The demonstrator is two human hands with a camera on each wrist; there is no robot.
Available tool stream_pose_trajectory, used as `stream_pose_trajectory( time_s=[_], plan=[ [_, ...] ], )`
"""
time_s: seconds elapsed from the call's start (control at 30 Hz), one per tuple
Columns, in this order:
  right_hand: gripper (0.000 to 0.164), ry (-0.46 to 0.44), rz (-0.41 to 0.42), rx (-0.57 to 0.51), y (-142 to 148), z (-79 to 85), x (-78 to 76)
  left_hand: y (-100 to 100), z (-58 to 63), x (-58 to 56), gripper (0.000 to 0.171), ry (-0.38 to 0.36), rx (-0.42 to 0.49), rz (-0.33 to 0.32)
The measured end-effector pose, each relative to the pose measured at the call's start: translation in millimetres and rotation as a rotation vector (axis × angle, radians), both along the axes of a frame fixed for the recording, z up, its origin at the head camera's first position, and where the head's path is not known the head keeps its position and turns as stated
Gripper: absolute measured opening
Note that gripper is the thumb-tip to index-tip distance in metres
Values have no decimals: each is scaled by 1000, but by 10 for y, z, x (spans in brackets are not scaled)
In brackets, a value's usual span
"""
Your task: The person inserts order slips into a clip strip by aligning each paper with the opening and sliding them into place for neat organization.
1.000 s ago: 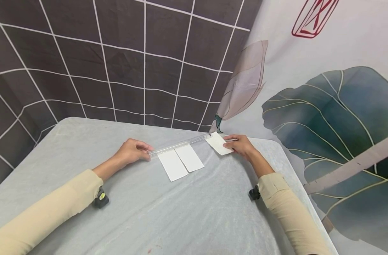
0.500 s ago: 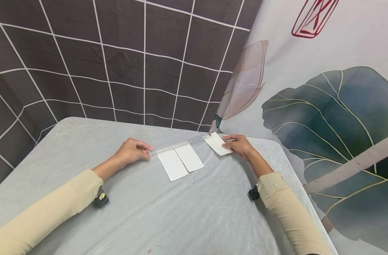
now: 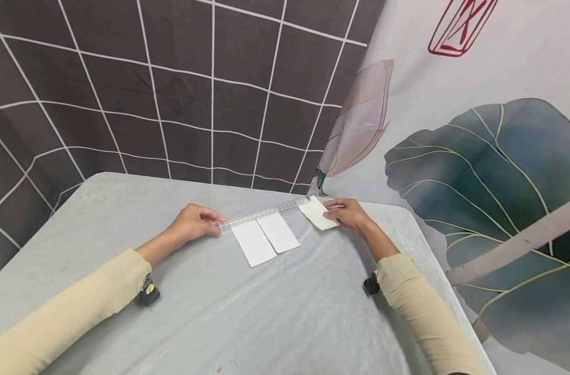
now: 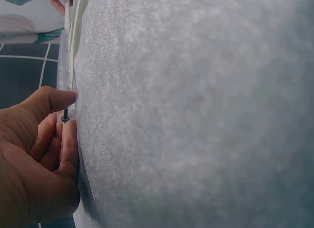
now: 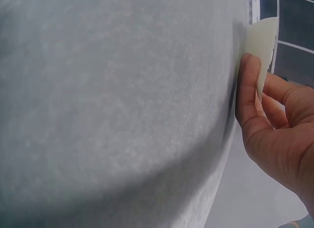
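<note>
My left hand pinches the near left end of a long clear plastic strip between thumb and fingers. A small dark piece shows at that end in the left wrist view. Two white paper cards lie side by side on the cloth, their top edges along the strip. A third white card is in my right hand, thumb on one face and fingers behind. That card is tilted, its upper corner by the strip's right end. In the right wrist view the held card is slightly bent.
A pale grey cloth with soft wrinkles covers the table. Behind its far edge hangs a dark curtain with a white grid. On the right a white hanging with large leaf prints borders the table.
My right hand has slid a little to the left with the third card, toward the two lying cards. The left hand, the strip and those two cards stay put.
</note>
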State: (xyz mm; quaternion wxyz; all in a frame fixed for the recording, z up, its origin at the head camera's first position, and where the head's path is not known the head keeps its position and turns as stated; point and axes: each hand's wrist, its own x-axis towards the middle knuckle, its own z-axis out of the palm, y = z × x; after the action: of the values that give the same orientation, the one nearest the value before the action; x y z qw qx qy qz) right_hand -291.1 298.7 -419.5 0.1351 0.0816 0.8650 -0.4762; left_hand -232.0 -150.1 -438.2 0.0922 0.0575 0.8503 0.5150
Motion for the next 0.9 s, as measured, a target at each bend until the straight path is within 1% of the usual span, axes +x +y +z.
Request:
stream_pose_trajectory(
  time_s=[0.27, 0.6, 0.9],
  plan=[
    [49, -10, 8, 14, -51, -9, 10, -2, -9, -2, 47, 4, 3, 0],
    [54, 5, 27, -24, -84, 1, 12, -5, -9, -14, 46, 10, 2, 4],
    [51, 9, 35, -9, -116, -12, 12, -10, -19, -5, 46, 17, 0, -4]
  ],
)
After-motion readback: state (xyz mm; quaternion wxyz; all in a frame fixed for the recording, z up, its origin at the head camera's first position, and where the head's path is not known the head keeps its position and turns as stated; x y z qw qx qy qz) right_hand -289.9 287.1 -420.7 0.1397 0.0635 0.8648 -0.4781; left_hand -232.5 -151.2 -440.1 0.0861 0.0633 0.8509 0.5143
